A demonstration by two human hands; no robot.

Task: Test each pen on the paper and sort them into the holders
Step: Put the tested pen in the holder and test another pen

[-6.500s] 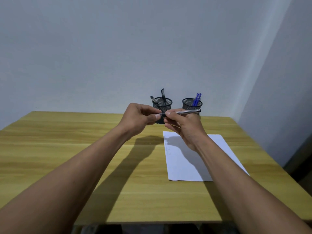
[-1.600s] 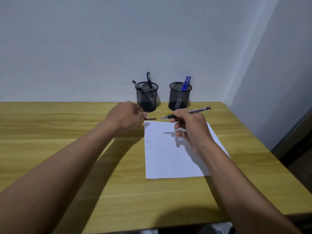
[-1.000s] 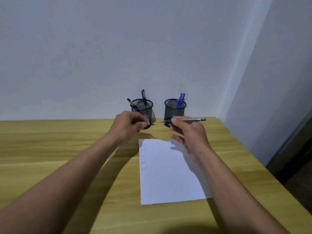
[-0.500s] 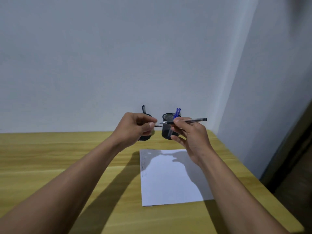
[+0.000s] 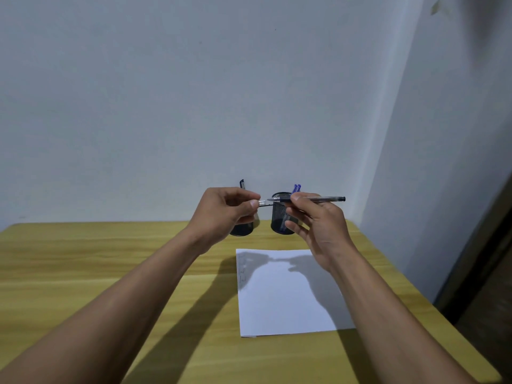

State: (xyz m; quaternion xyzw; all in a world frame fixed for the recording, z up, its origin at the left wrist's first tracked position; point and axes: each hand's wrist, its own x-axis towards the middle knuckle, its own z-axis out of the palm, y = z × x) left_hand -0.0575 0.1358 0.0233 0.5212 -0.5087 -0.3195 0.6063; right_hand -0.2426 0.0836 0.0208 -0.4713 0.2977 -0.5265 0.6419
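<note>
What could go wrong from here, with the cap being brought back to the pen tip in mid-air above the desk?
1. The left hand pinches the small clear cap only at its fingertips; it could slip and drop onto the desk or roll off.
2. The pen in the right hand points its bare tip at the left hand's fingers; a misaligned push could mark them.
3. Both hands work just in front of the right holder; a knock might tip it.

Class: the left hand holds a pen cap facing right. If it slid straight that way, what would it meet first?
Most likely the pen tip, held by the right hand, right before the cap in the left hand; depth is unclear.
</note>
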